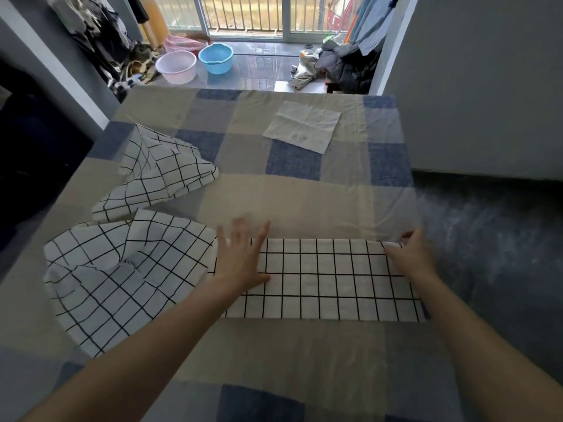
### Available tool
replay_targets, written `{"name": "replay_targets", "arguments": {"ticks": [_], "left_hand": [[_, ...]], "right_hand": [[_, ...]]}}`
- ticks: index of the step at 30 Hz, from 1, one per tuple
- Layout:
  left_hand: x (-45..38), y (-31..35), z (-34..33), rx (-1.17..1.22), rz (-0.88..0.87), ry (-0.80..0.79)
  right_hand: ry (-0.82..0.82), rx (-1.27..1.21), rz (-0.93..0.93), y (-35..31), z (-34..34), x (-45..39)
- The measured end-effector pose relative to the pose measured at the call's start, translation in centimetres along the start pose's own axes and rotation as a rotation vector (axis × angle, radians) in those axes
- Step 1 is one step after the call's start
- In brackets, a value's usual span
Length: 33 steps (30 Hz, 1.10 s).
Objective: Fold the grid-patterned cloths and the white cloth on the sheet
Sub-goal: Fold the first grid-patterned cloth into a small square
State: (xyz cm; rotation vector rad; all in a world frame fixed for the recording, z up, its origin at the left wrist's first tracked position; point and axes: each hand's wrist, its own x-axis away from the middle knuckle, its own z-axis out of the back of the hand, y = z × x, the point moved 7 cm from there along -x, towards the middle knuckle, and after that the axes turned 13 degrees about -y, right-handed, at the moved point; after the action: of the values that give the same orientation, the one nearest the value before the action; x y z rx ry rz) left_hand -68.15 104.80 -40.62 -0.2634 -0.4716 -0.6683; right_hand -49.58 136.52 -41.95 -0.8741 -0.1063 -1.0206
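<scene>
Two hands working: I'm flattening the grid cloth (320, 278) with my spread left hand (240, 257) while my right hand (408, 254) is pinching its far corner square.

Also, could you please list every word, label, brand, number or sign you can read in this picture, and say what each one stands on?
None: no readable text shows anywhere in this view.
The grid-patterned cloths carry only black lines, no lettering.
The white cloth is plain.
The checked sheet shows coloured squares only.
The blue basin and pink basin show no label.
</scene>
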Motion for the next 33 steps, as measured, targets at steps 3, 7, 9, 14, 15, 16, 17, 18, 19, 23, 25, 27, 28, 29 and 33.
{"name": "replay_targets", "arguments": {"ticks": [3,7,9,14,15,16,17,18,19,23,25,27,28,29,33], "left_hand": [[0.3,3.5,1.0,0.144,-0.179,0.027],[-0.1,6.1,3.0,0.413,-0.300,0.008],[-0.2,7.3,4.4,0.425,-0.378,0.010],[-1.1,8.3,6.6,0.324,-0.369,-0.004],[-1.3,8.2,7.0,0.299,-0.352,0.002],[-1.5,8.0,7.4,0.278,-0.339,0.012],[-1.7,7.8,7.9,0.260,-0.338,0.030],[-1.9,7.8,8.5,0.253,-0.349,0.050],[-1.9,7.8,9.1,0.265,-0.363,0.071],[-1.2,7.8,12.4,0.367,-0.416,0.163],[-0.2,7.5,14.2,0.401,-0.424,0.231],[0.9,7.3,15.7,0.450,-0.453,0.284],[1.3,7.2,16.1,0.490,-0.478,0.283],[1.7,7.2,16.3,0.535,-0.504,0.264],[2.2,6.8,15.3,0.859,-0.498,0.006]], "right_hand": [[-0.064,-0.146,0.079,-1.7,0.3,1.6],[-0.247,-0.141,0.323,-7.1,0.7,6.1],[-0.369,-0.094,0.435,-10.0,1.1,8.9],[-0.604,-0.051,0.597,-14.3,2.3,14.5],[-0.607,-0.048,0.629,-14.9,2.8,15.2],[-0.601,-0.047,0.661,-15.4,3.4,15.8],[-0.593,-0.042,0.695,-15.9,4.0,16.3],[-0.589,-0.038,0.722,-16.3,4.5,16.8],[-0.589,-0.036,0.742,-16.7,4.8,17.3],[-0.651,-0.002,0.790,-17.7,4.9,19.4],[-0.699,0.039,0.786,-17.7,4.0,20.3],[-0.714,0.049,0.778,-17.4,2.7,20.9],[-0.718,0.063,0.783,-17.0,1.8,21.2],[-0.726,0.089,0.792,-16.6,0.9,21.6],[-0.785,0.185,0.798,-14.6,-2.5,23.2]]}}
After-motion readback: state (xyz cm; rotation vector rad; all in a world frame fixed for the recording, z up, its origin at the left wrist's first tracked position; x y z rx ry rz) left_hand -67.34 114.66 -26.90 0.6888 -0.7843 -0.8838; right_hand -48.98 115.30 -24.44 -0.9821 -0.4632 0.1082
